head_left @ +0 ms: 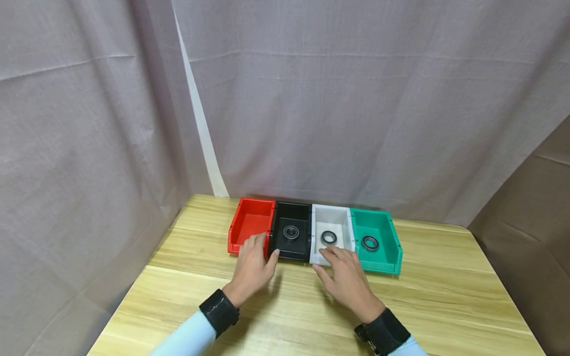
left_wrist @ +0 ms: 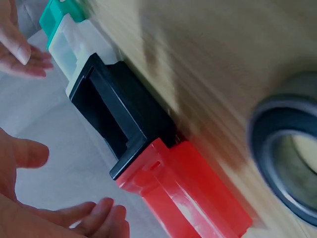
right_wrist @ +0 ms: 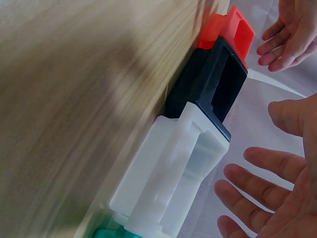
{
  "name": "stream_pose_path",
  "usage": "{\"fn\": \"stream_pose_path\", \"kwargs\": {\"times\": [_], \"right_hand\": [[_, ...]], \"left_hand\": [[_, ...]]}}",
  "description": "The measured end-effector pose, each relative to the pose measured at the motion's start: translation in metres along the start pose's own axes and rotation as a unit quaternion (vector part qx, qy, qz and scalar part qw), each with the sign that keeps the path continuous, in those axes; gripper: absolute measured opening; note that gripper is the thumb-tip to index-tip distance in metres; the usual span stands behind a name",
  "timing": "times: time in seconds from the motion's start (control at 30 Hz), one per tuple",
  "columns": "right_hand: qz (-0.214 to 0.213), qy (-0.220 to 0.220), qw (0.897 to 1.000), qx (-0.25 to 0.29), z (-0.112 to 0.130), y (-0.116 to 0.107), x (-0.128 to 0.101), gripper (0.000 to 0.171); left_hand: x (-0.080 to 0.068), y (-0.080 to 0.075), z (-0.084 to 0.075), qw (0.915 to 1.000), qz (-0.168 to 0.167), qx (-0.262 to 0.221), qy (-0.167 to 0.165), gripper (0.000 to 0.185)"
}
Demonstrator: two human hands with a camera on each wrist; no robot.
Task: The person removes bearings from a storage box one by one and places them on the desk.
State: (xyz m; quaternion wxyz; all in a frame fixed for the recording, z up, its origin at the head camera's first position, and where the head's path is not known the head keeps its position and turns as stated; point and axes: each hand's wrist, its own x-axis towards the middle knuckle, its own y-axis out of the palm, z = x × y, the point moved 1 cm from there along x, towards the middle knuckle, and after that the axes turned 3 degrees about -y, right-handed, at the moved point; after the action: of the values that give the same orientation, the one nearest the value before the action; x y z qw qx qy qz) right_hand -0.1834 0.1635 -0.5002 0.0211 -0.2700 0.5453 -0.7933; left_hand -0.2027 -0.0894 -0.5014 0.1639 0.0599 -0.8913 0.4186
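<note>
Four small bins stand in a row at the table's far side: red (head_left: 251, 222), black (head_left: 303, 225), white (head_left: 340, 220) and green (head_left: 385, 232). A dark ring bearing lies in the black bin (head_left: 291, 232), another in the white bin (head_left: 328, 238) and a third in the green bin (head_left: 369, 243). The red bin shows nothing inside. My left hand (head_left: 263, 247) hovers at the front of the red and black bins, fingers relaxed, holding nothing. My right hand (head_left: 327, 259) is at the white bin's front edge, fingers spread and empty. The wrist views show both palms (left_wrist: 74, 215) (right_wrist: 277, 198) open beside the bins.
The bins sit on a light wooden table (head_left: 445, 277) whose bare surface runs toward me and to the right. A grey cloth backdrop (head_left: 356, 99) hangs close behind the bins. A blurred dark ring (left_wrist: 292, 163) fills the right of the left wrist view.
</note>
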Motion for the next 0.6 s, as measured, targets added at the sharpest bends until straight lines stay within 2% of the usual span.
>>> {"fn": "stream_pose_path", "kwargs": {"times": [0.17, 0.33, 0.43, 0.6], "right_hand": [[-0.004, -0.002, 1.000, -0.002, -0.001, 0.001, -0.001, 0.048], [-0.004, -0.010, 1.000, -0.005, -0.001, 0.002, -0.002, 0.047], [-0.004, -0.012, 1.000, -0.007, 0.000, 0.002, -0.002, 0.047], [0.004, -0.006, 1.000, 0.000, -0.001, 0.003, -0.003, 0.048]], "left_hand": [[0.026, 0.011, 0.002, 0.9987, 0.016, -0.010, -0.047, 0.065], [0.052, 0.023, 0.006, 0.9961, 0.025, 0.007, -0.085, 0.065], [0.066, 0.031, 0.006, 0.9949, 0.026, 0.021, -0.095, 0.059], [0.083, 0.043, 0.006, 0.9927, 0.023, 0.056, -0.104, 0.039]]}}
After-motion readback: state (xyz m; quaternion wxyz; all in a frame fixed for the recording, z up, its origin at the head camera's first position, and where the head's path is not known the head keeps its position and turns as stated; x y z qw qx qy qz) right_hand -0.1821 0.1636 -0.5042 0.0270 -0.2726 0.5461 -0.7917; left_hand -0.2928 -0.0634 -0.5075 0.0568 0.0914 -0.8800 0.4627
